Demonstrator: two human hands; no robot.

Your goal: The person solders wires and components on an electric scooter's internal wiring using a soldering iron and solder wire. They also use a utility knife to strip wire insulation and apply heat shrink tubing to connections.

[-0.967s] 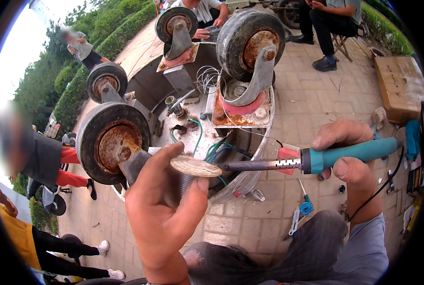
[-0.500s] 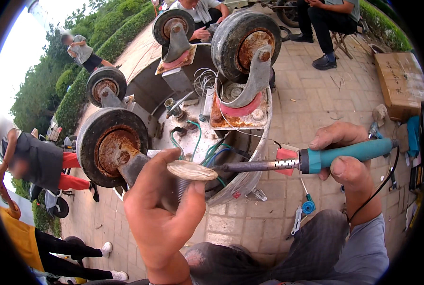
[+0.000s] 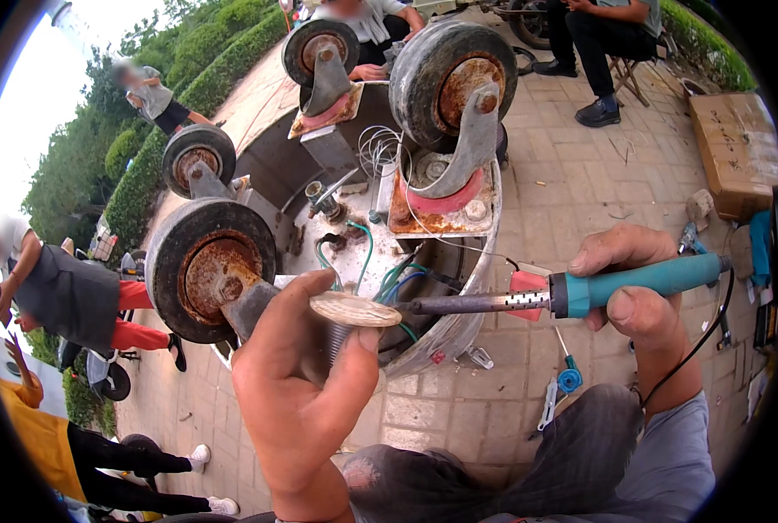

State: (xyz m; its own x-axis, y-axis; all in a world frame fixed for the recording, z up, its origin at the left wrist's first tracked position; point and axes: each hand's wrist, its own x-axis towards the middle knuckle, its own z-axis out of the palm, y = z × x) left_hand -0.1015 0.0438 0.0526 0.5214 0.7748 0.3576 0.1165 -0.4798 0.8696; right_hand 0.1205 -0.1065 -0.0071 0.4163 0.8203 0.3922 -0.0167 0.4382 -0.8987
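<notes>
Left hand (image 3: pixel 295 383) holds pale disc (image 3: pixel 355 309), right hand (image 3: pixel 655 321) soldering iron (image 3: pixel 637 282)

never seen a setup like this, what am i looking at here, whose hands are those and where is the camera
There is no robot here: these are a person's bare hands, seen from a wide fisheye camera worn on that person's head and looking down. That lens bends straight edges near the rim.

The left hand pinches a pale disc with a ridged stem below it. The right hand holds a teal-handled soldering iron, its tip at the disc's edge; whether they touch is unclear.

Beyond is a round metal housing with four rusty caster wheels pointing upward and green and blue wires inside. It stands on paving, where a cardboard box also sits.
</notes>
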